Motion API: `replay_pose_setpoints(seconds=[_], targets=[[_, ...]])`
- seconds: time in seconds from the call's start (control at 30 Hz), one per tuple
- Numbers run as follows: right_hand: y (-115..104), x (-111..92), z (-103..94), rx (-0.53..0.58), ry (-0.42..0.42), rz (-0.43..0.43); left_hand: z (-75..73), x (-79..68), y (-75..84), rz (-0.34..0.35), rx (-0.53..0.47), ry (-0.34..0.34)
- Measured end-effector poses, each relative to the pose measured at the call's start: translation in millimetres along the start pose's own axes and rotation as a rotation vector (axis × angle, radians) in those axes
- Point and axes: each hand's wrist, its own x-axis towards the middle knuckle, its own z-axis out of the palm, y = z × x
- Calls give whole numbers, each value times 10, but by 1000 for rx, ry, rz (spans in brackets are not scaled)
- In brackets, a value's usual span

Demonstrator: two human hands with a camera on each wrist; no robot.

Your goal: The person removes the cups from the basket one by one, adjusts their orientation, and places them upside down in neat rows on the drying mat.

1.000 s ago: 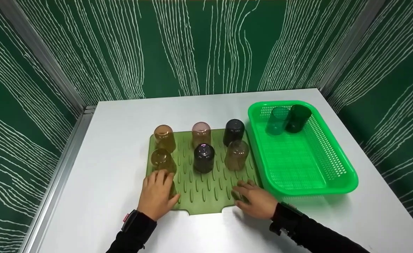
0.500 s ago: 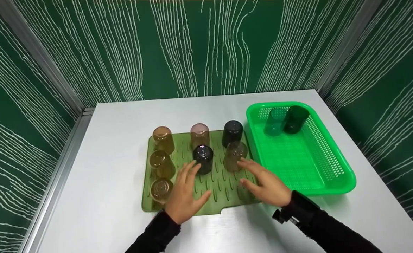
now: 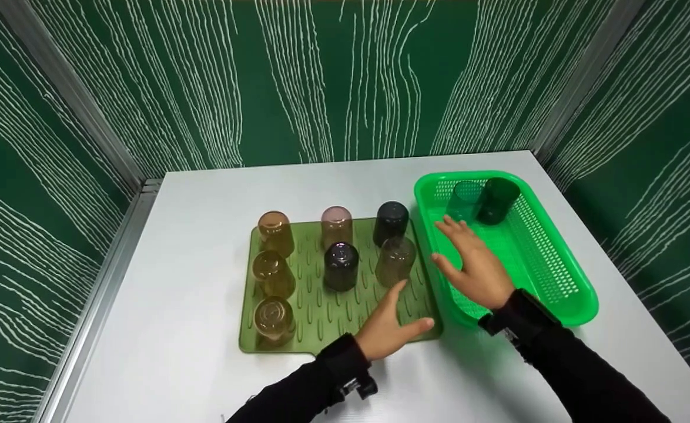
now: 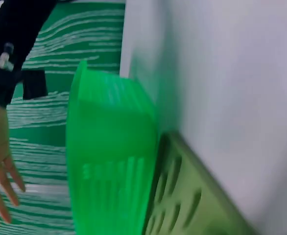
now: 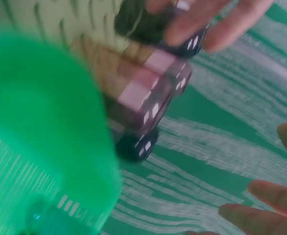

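Note:
In the head view, my left hand hovers over the front right of a green ridged mat, thumb and fingers spread, holding nothing. My right hand is over the green basket, fingers extended and nothing gripped. Inside the basket's far end are a teal tumbler and a dark tumbler. Upside down on the mat stand amber tumblers along the left, a pink tumbler, a dark purple tumbler, a black tumbler and a greyish-brown tumbler.
A white table carries the mat, with the basket close against its right side. Green panels with white wavy lines enclose the back and both sides. The basket's raised wall shows in the left wrist view.
My left hand has left the front left amber tumbler and moved right across the mat. My right hand has risen from the mat's right front to over the basket. The tumblers stay put.

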Motion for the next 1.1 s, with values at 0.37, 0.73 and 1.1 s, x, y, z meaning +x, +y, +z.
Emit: replay_pose_setpoints(seconds=[0.37, 0.73, 1.1], targets=[[610, 417, -41, 5, 115, 19, 276, 373, 136, -74, -44, -56], [1122, 752, 40, -143, 81, 121, 604, 791, -36, -62, -127, 15], [1274, 885, 145, -335, -81, 252, 680, 758, 171, -89, -146, 96]])
